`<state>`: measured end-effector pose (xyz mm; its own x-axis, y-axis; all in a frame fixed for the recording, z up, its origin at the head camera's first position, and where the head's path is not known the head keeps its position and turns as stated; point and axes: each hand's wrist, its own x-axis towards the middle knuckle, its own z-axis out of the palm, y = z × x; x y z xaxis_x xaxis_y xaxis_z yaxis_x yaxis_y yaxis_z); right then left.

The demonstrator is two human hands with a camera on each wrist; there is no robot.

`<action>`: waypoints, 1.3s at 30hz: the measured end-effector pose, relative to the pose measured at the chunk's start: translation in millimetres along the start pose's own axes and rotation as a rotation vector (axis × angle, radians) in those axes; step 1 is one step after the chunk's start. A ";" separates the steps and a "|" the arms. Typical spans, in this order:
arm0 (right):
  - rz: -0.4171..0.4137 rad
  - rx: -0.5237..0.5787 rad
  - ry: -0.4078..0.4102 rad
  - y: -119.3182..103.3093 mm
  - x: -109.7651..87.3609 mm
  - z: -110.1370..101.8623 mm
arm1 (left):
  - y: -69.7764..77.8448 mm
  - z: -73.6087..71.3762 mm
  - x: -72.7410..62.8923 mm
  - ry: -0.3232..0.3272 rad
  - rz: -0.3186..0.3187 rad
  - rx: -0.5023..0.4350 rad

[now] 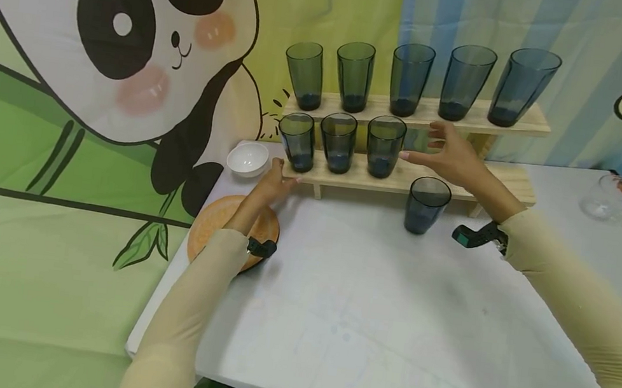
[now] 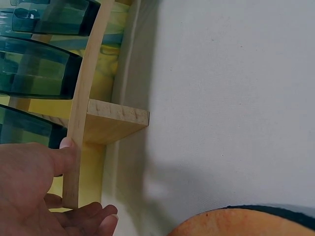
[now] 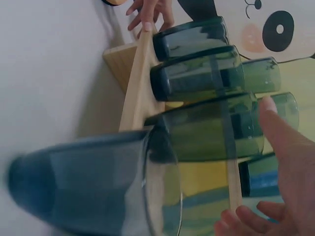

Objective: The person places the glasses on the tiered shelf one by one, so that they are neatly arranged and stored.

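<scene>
My left hand (image 1: pixel 273 184) grips the left end of the two-tier wooden shelf (image 1: pixel 359 179), thumb over the lower board (image 2: pixel 78 132) and fingers beneath it. My right hand (image 1: pixel 448 153) hovers over the lower tier with fingers spread and holds nothing. Its thumb is by the rim of the third dark glass (image 1: pixel 384 148); I cannot tell if they touch. Two more glasses, the leftmost (image 1: pixel 297 144) and the middle one (image 1: pixel 337 146), stand upright to the left. A single glass (image 1: pixel 426 207) stands on the table in front of the shelf, large in the right wrist view.
Several dark glasses (image 1: pixel 410 80) line the upper tier. A white bowl (image 1: pixel 247 160) is left of the shelf, and a round orange plate (image 1: pixel 210 221) lies under my left forearm. On the far right of the white table (image 1: pixel 342 325) is a clear glass vessel (image 1: pixel 604 200).
</scene>
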<state>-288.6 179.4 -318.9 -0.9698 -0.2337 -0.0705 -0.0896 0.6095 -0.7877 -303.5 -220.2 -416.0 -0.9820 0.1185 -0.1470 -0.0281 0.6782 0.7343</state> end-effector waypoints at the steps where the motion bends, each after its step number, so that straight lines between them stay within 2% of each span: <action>1: -0.015 -0.003 0.001 5.4 -3.6 -3.1 | 0.0 0.0 -0.2 0.000 0.001 -0.002; 8: -0.095 0.058 0.035 44.7 -29.8 -9.5 | 0.7 -0.8 -1.9 0.021 0.018 0.001; 15: -0.137 0.084 0.140 81.6 -59.5 7.8 | 1.5 1.7 -0.1 0.012 0.015 0.005; 19: -0.161 0.134 0.141 95.1 -71.8 19.9 | 2.5 2.3 0.4 0.012 0.010 0.006; 27: -0.118 0.195 0.119 109.9 -71.5 43.6 | 4.3 0.1 -0.3 0.004 0.008 -0.002; 39: -0.075 0.052 0.173 114.8 -63.2 63.1 | 3.1 1.1 -2.2 0.000 0.004 -0.019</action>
<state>-223.3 216.3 -443.5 -0.9857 -0.1406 0.0928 -0.1560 0.5537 -0.8180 -301.2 -217.5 -414.1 -0.9821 0.1211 -0.1443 -0.0279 0.6641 0.7471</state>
